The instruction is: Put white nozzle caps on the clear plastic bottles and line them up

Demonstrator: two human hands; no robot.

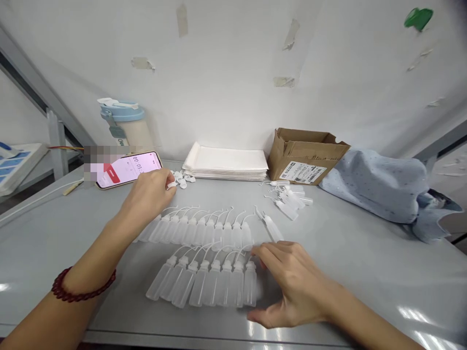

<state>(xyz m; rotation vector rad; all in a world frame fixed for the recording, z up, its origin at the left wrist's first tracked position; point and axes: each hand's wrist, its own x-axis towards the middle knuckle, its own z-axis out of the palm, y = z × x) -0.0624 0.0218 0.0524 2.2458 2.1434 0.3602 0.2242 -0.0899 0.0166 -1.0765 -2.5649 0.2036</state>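
Observation:
My left hand (155,187) is closed in a pinch beside a small pile of white plastic pieces (183,180), and one white piece (171,184) shows at its fingertips. My right hand (292,287) is open, thumb and fingers apart, just right of the front row of small clear squeeze bottles (215,282) with thin curved tips. Behind that row lies a second row of similar bottles (209,231), its left end partly covered by my left arm. One separate bottle (272,228) lies beyond my right fingers.
At the back stand a stack of white padded envelopes (226,163) and an open cardboard box (306,155), with loose bottles (292,199) before it. A phone (131,167) and a blue-lidded tumbler (133,126) are at left. Blue-grey cloth (379,184) lies at right.

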